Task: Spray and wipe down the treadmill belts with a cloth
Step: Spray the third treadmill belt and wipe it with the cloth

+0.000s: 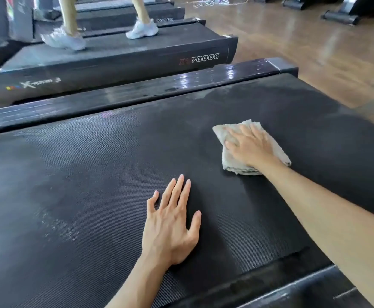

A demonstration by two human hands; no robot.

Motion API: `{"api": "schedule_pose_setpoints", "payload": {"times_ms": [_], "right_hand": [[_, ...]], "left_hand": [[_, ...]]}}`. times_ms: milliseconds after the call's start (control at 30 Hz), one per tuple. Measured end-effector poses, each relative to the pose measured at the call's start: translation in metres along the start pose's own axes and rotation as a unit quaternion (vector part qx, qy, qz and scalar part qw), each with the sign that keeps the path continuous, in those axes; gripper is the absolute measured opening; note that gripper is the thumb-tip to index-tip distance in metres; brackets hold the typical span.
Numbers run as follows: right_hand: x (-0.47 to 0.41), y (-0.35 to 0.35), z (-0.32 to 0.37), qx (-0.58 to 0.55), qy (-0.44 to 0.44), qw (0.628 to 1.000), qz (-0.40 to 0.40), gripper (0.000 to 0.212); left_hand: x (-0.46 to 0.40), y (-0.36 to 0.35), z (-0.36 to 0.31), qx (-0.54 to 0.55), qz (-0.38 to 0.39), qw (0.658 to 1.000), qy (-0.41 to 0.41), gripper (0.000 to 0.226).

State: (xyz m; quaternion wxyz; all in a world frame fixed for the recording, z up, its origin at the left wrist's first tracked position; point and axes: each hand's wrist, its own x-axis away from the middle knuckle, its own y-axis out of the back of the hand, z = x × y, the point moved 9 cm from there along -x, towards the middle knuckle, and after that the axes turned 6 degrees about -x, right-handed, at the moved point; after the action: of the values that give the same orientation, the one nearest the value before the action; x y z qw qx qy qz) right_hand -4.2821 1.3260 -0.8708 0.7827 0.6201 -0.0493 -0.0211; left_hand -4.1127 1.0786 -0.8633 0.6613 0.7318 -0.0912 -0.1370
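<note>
The right hand presses flat, fingers spread, on the folded cloth lying on the belt. The left hand braces beside it, fingers straight. If the belt rolls under that lean, both hands could skid.

The belt is black with a fine diagonal weave and pale dusty patches. The cloth is off-white. At 1 o'clock, the floor is glossy brown wood.
</note>
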Motion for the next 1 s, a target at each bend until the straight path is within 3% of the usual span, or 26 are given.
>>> {"api": "schedule_pose_setpoints", "payload": {"times_ms": [133,300,400,533,667,833,933,1000], "right_hand": [[-0.025,-0.012,0.062,-0.014,0.027,1.000,0.007,0.059],[0.036,-0.024,0.095,-0.006,0.187,0.982,0.040,0.073],[0.062,-0.021,0.035,-0.030,0.161,0.985,0.056,0.076],[0.002,-0.002,-0.014,0.006,0.061,0.998,0.013,0.038],[-0.042,-0.004,0.018,-0.006,-0.016,1.000,-0.008,0.060],[0.033,0.013,0.106,0.044,0.200,0.979,-0.005,0.048],[0.082,-0.005,0.050,-0.037,0.188,0.980,0.044,0.070],[0.082,-0.008,0.000,-0.022,0.160,0.986,0.036,0.073]], "left_hand": [[-0.001,0.000,0.001,0.000,0.000,1.000,0.002,0.077],[-0.001,-0.001,0.002,-0.002,0.000,1.000,-0.001,0.077],[-0.002,-0.001,0.001,0.000,-0.001,1.000,0.000,0.077],[-0.002,-0.001,0.001,0.000,-0.004,1.000,-0.002,0.077],[-0.001,-0.002,0.001,-0.006,0.001,1.000,-0.003,0.077],[-0.002,-0.001,0.001,-0.006,0.002,1.000,-0.004,0.077],[-0.002,-0.002,0.001,-0.003,0.002,1.000,-0.004,0.077],[-0.002,-0.002,0.002,0.000,-0.002,1.000,-0.003,0.077]]}}
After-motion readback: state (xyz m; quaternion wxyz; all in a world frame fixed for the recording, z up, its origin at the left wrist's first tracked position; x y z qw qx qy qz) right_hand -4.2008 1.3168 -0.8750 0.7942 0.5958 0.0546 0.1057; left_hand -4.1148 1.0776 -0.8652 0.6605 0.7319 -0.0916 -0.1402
